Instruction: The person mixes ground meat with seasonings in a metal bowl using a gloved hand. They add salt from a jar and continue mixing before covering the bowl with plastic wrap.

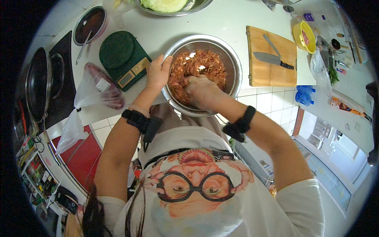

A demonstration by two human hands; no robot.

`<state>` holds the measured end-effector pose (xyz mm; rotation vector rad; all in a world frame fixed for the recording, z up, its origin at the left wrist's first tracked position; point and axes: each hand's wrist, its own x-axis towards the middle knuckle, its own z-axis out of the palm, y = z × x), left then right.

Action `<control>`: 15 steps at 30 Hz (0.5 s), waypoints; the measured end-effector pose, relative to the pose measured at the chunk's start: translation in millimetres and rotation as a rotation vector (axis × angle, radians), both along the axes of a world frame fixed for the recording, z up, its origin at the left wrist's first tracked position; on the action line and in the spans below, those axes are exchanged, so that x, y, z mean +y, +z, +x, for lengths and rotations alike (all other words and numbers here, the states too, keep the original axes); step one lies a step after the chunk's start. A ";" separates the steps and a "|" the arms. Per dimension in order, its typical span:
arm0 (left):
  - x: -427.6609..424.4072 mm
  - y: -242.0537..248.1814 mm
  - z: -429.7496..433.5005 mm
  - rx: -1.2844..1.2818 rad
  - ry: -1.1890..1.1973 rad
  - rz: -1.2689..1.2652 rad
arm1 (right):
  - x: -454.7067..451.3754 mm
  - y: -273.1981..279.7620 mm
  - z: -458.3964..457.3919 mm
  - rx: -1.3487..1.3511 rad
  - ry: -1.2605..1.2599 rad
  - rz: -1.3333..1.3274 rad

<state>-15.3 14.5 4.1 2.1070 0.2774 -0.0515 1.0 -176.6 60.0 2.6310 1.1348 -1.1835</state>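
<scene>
A wide stainless steel bowl (237,59) stands at the counter's near edge, with reddish-brown minced meat (210,60) in it. My left hand (158,72) grips the bowl's left rim, thumb along the edge. Pushed down into the meat is my right hand (204,90), which looks pale and slightly blurred, perhaps in a thin clear glove. Its fingers are buried, so their grip is hidden. Just left of the bowl, by my left hand, sits a dark green kitchen scale (118,51) with a small display.
On the right, a cleaver (268,58) lies on a wooden cutting board (257,38), beside a yellow basket (311,44). Left are bagged raw meat (103,86), a dark-filled bowl (96,20) with a spoon (84,47), and a wok (37,83). Cabbage (164,4) sits at the back.
</scene>
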 end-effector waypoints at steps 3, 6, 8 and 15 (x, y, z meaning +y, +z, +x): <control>2.1 -1.7 -2.4 -0.032 -0.037 0.007 | -19.8 -1.9 4.9 -0.068 -0.035 -0.316; -4.3 -5.4 -3.8 -0.033 -0.001 -0.021 | -7.9 -14.4 22.4 -0.275 -0.364 0.209; -6.9 -6.7 -2.6 -0.044 0.017 -0.082 | 13.9 -0.4 24.0 -0.165 -0.321 0.253; 2.9 -3.4 -5.9 -0.044 -0.004 -0.012 | -9.3 35.3 4.9 -0.033 -0.071 -0.327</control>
